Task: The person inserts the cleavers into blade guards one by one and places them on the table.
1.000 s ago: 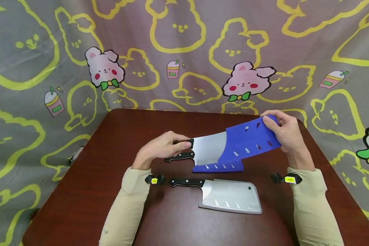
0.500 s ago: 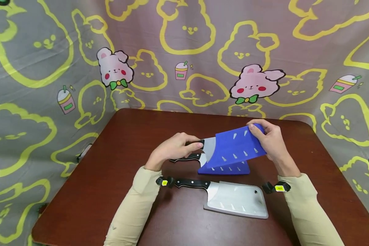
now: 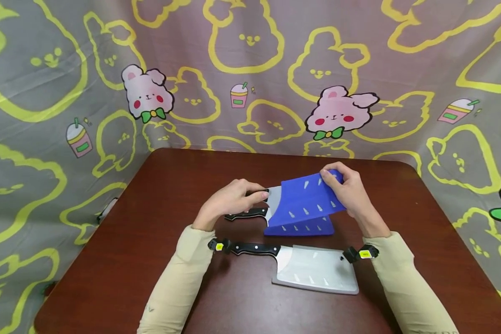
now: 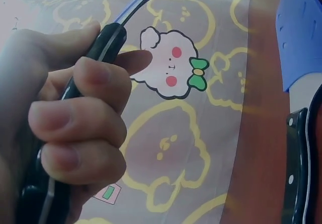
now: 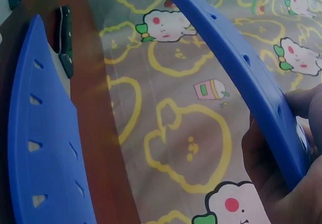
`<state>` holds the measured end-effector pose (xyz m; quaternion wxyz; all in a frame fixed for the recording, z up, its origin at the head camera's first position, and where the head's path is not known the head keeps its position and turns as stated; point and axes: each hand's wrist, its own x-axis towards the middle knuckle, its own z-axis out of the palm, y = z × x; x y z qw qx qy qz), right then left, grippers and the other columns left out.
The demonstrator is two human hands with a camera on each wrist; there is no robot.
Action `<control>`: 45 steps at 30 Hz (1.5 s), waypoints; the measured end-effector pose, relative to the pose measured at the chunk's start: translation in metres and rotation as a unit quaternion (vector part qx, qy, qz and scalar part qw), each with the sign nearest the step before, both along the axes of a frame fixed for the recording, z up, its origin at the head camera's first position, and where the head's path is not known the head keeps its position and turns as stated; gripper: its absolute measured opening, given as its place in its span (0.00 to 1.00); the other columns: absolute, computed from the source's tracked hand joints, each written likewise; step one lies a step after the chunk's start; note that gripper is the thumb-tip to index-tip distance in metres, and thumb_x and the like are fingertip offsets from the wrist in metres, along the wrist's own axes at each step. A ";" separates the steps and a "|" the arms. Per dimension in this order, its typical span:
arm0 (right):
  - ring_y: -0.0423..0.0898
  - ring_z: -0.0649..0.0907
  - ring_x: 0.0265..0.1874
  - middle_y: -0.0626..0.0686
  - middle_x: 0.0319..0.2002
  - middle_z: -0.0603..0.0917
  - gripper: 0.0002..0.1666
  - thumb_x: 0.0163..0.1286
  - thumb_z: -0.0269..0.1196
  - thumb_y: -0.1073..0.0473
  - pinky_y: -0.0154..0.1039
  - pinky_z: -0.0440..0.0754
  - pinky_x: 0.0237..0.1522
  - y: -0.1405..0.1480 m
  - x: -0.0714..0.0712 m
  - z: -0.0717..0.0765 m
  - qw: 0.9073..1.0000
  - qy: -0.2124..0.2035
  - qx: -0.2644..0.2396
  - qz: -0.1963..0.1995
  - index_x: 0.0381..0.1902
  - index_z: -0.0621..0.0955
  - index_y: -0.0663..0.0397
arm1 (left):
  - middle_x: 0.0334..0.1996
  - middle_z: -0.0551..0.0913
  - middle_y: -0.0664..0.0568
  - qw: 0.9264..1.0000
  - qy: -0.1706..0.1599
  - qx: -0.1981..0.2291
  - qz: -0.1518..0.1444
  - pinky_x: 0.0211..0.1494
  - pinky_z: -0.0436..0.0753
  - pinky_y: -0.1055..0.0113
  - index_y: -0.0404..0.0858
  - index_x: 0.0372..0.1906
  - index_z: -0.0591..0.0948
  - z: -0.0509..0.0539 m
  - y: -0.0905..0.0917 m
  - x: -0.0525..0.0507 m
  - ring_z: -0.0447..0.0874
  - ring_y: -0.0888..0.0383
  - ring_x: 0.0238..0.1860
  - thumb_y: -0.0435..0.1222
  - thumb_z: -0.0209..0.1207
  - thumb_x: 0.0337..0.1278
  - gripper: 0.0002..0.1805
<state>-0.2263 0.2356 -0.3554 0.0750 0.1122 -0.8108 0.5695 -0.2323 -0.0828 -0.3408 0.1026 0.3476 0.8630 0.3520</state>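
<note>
My left hand point(image 3: 235, 200) grips the black handle point(image 4: 108, 45) of a cleaver, fingers curled round it in the left wrist view. Most of this cleaver's blade is inside a blue blade sheath point(image 3: 305, 199) with small slots; a strip of steel point(image 3: 274, 197) shows by the handle. At the sheath's far right end my right hand point(image 3: 347, 190) pinches it between thumb and fingers. Both are raised above the table. Behind and below lies a second cleaver point(image 3: 250, 214) in another blue sheath point(image 3: 300, 228), partly hidden by the raised one.
Nearer me a third cleaver point(image 3: 256, 249) lies flat, its blade in a translucent grey sheath point(image 3: 317, 269), handle to the left. All rest on a dark red-brown table point(image 3: 183, 171). A cartoon-patterned curtain point(image 3: 267, 55) hangs behind and at the sides.
My right hand has moved left with the blue sheath, which now covers most of the held cleaver's blade. A second ago much more steel was bare. The cleavers on the table keep their places.
</note>
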 end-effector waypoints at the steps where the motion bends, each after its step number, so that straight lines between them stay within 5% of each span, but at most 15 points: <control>1: 0.42 0.86 0.24 0.49 0.35 0.77 0.20 0.73 0.59 0.48 0.41 0.85 0.25 -0.001 0.000 0.000 1.000 -0.001 0.002 -0.001 0.51 0.76 0.58 | 0.17 0.76 0.58 1.000 0.002 -0.003 0.001 0.27 0.72 0.68 0.47 0.40 0.85 0.000 -0.001 0.000 0.75 0.61 0.18 0.45 0.53 0.72 0.12; 7: 0.46 0.87 0.26 0.51 0.38 0.77 0.19 0.72 0.59 0.45 0.44 0.86 0.27 0.001 0.000 0.005 0.999 -0.032 0.011 0.015 0.52 0.77 0.52 | 0.13 0.72 0.56 1.000 0.014 -0.015 -0.002 0.28 0.72 0.66 0.45 0.40 0.84 0.003 -0.006 0.000 0.72 0.61 0.17 0.46 0.53 0.72 0.13; 20: 0.53 0.83 0.34 0.59 0.44 0.81 0.18 0.70 0.62 0.47 0.40 0.85 0.32 0.029 -0.003 0.017 0.975 -0.058 0.193 0.098 0.52 0.82 0.50 | 0.15 0.74 0.54 1.000 -0.005 -0.017 -0.022 0.27 0.72 0.68 0.49 0.39 0.83 -0.013 0.007 -0.009 0.72 0.62 0.17 0.48 0.52 0.72 0.12; 25: 0.52 0.82 0.33 0.59 0.40 0.82 0.17 0.70 0.62 0.48 0.38 0.84 0.33 0.034 -0.006 0.012 0.968 -0.062 0.224 0.089 0.50 0.82 0.51 | 0.21 0.81 0.40 0.999 -0.028 -0.026 -0.012 0.26 0.77 0.66 0.50 0.42 0.84 -0.020 0.011 -0.017 0.77 0.47 0.16 0.53 0.54 0.69 0.14; 29: 0.50 0.83 0.32 0.58 0.38 0.83 0.17 0.70 0.62 0.48 0.37 0.83 0.33 0.042 -0.009 0.003 0.965 -0.053 0.243 0.081 0.50 0.81 0.51 | 0.26 0.84 0.42 0.998 -0.042 -0.052 -0.012 0.31 0.80 0.64 0.48 0.44 0.84 -0.025 0.012 -0.027 0.83 0.44 0.22 0.55 0.57 0.65 0.16; 36: 0.50 0.82 0.31 0.59 0.39 0.82 0.17 0.72 0.60 0.48 0.37 0.82 0.31 0.067 -0.009 -0.011 0.970 -0.040 0.239 0.033 0.50 0.81 0.53 | 0.28 0.83 0.57 0.994 0.002 -0.097 0.060 0.32 0.76 0.67 0.48 0.47 0.84 -0.031 0.005 -0.042 0.78 0.60 0.26 0.49 0.64 0.61 0.14; 41: 0.47 0.83 0.27 0.62 0.39 0.82 0.20 0.73 0.58 0.46 0.38 0.82 0.28 0.085 -0.005 -0.021 0.973 -0.056 0.224 0.016 0.51 0.79 0.55 | 0.34 0.83 0.56 0.991 0.049 -0.090 0.089 0.38 0.75 0.65 0.45 0.53 0.81 -0.038 0.008 -0.049 0.76 0.60 0.31 0.47 0.62 0.63 0.17; 45: 0.45 0.83 0.24 0.63 0.39 0.81 0.23 0.75 0.55 0.44 0.38 0.82 0.26 0.096 -0.002 -0.029 0.974 -0.072 0.213 0.002 0.52 0.77 0.57 | 0.46 0.84 0.54 0.989 0.047 -0.091 0.106 0.45 0.79 0.63 0.45 0.61 0.77 -0.048 0.010 -0.054 0.81 0.59 0.41 0.46 0.58 0.68 0.21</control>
